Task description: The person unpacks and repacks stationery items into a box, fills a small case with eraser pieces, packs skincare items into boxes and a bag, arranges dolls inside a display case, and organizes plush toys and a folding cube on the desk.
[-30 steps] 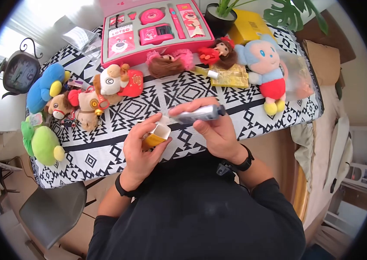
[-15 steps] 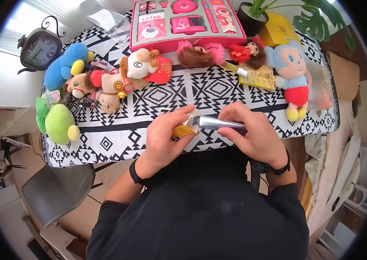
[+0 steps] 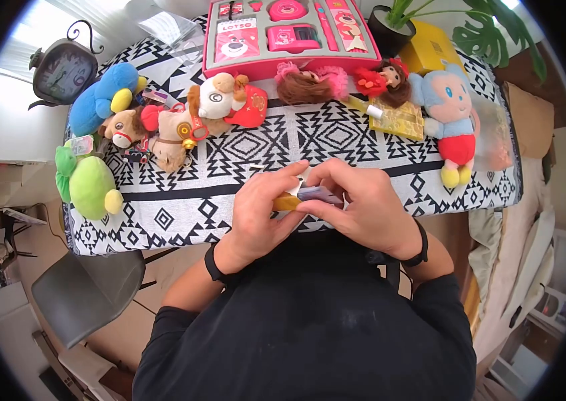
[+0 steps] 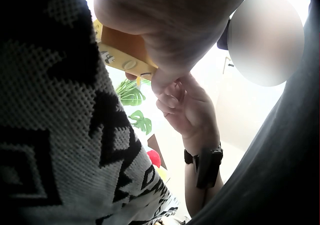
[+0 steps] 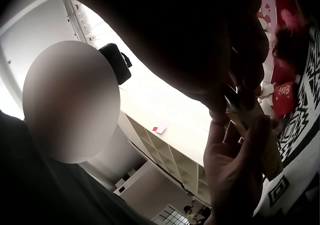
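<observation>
In the head view my left hand [image 3: 256,212] holds a small yellow carton [image 3: 287,202], its open end facing right. A silver-grey squeeze tube [image 3: 321,194] sticks out of that end, its front part hidden inside the carton. My right hand [image 3: 376,210] pinches the tube's rear end between thumb and fingers, with its fingertips right at the carton's mouth. From below, the left wrist view shows the carton [image 4: 127,62] beside the left palm. In the dark right wrist view the carton [image 5: 271,160] lies across the left fingers.
Behind the hands is a pink gift box [image 3: 290,67] with dolls before it. Plush toys, such as a green one [image 3: 92,187], line the left of the patterned cloth. At right sit a blue plush [image 3: 453,117] and a gold packet [image 3: 396,120]. A potted plant [image 3: 390,30] stands behind.
The right hand turned the tube round, cap toward the carton, and moved it left into the open end. Less of the tube shows now, and the two hands are closer together.
</observation>
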Available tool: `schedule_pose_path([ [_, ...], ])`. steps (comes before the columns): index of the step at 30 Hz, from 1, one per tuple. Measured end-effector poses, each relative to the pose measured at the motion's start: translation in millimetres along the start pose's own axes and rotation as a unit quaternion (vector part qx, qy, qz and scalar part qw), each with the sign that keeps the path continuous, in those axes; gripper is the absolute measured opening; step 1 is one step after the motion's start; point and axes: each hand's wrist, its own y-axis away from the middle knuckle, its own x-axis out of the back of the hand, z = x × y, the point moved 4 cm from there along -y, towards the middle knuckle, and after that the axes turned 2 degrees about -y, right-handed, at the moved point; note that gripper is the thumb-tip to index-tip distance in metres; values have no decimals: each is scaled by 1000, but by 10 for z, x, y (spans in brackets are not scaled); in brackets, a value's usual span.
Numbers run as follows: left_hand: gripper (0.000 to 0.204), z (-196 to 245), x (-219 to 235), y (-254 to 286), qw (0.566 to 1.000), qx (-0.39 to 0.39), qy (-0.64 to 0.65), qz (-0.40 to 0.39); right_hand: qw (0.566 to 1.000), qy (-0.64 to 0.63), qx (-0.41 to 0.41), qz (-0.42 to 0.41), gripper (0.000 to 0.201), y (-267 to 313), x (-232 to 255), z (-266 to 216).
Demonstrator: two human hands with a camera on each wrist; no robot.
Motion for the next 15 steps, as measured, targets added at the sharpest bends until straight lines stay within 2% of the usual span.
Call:
schedule_pose_path([
  [2, 68, -18, 22, 32, 999, 35, 19, 23, 1000, -5, 1, 13, 30, 9, -17, -7],
  [5, 68, -56, 40, 56, 998, 35, 27, 44, 999, -13, -8, 34, 28, 20, -17, -42],
  [7, 67, -82, 74, 90, 999, 37, 26, 27, 999, -14, -19, 43, 25, 16, -14, -39],
  [8, 67, -90, 71, 101, 999, 37, 28, 8, 998, -4, 1, 56, 21, 15, -2, -48],
  [11, 69, -94, 71, 131, 998, 53, 20, 13, 997, 6, 12, 75, 16, 7, 11, -88],
  [15, 70, -18, 63, 37, 998, 24, -19, 57, 997, -2, -16, 80, 15, 1, -24, -103],
])
